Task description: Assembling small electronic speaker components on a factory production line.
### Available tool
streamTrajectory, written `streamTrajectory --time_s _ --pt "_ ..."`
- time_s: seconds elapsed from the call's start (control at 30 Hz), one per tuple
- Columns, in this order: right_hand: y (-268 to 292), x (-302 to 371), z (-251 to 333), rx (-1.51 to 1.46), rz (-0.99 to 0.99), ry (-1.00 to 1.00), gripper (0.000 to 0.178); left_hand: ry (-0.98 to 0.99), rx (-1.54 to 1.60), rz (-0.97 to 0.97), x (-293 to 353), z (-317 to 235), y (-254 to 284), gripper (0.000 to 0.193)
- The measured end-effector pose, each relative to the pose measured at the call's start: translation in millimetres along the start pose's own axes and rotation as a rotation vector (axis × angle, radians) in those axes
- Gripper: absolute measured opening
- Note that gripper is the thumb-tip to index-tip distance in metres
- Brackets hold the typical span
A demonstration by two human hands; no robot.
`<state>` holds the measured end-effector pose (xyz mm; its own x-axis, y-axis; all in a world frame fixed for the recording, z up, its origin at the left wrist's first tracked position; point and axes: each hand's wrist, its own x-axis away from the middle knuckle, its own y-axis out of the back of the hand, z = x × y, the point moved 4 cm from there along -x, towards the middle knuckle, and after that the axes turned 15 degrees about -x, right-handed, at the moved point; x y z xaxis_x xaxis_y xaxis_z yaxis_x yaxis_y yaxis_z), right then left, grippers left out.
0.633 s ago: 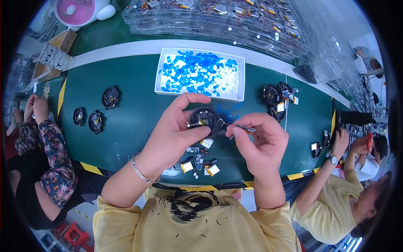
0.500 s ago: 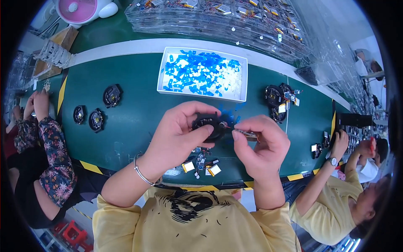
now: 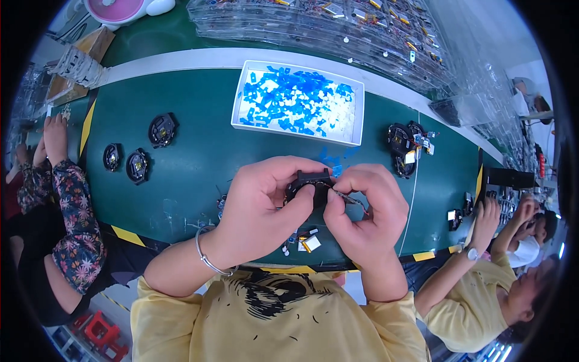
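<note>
Green surface (image 3: 172, 208) in a busy workroom, clear plastic trays (image 3: 289, 30) stacked at 12 o'clock. Clock centre = the piece in hand.

Left grip (image 3: 262, 199): closed round a black case (image 3: 313, 177), thumb on the near side, case tipped nearly edge-on above the surface. Right grip (image 3: 375, 211): thumb and finger pinched narrow on a small wired part (image 3: 348, 198), right up against the case at about 4 o'clock. Exact contact hidden by fingers.

White box (image 3: 348, 122) of blue pieces at 12, a few blue scraps (image 3: 335, 164) loose just outside it at 1. Battery cells (image 3: 311, 243) and small boards at 6, partly behind the left wrist.

Progress, my read: this unit is mid-way. Case in hand, wired part outside it, so that end looks unfinished. Three black cases at 9 to 10 (nearest one (image 3: 163, 130)) show fittings inside and no trailing boards that I can see; can't tell if they're finished. Cluster of cases (image 3: 400, 140) at 2 has boards and cells hanging out. Loose bits at 6 look unfitted
</note>
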<state>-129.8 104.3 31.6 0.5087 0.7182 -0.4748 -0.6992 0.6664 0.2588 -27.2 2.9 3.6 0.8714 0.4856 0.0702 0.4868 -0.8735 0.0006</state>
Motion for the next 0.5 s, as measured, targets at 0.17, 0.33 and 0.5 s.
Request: streamTrajectory --time_s 0.17,0.33,0.5 --pt "-2 1 1 0.004 -0.006 -0.010 0.017 0.011 -0.001 0.000 1 -2 0 0.029" --pt "-3 5 1 -0.009 0.100 0.018 0.022 0.141 0.033 0.020 -4 0 4 0.017" --pt "-5 9 -19 -0.563 0.081 -0.498 0.033 0.120 0.090 0.014 -7 8 8 0.010"
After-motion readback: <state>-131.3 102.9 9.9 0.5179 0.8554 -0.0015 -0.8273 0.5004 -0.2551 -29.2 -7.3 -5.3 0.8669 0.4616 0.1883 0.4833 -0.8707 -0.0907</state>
